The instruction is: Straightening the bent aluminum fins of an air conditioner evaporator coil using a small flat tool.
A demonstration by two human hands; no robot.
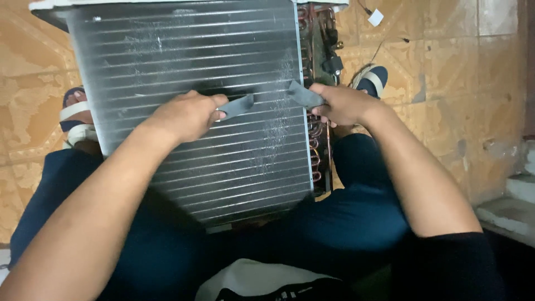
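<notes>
A large finned metal coil panel (189, 50) from a cooling unit leans between my knees, its grey fins facing me. My left hand (186, 116) rests on the middle of the fins and pinches one end of a grey strip of tape or cloth (237, 106). My right hand (343, 103) grips the other grey piece (305, 95) at the panel's right edge. Whether the two grey ends join across the fins I cannot tell. Copper tube bends (316, 142) run down the panel's right side, just below my right hand.
I sit with dark blue trousers (356, 217) around the panel, feet in blue and white sandals (372, 79) on an orange tiled floor (446, 61). Thin wires and a small white tag (375, 17) lie behind the panel. A grey concrete step (510, 212) is at the right.
</notes>
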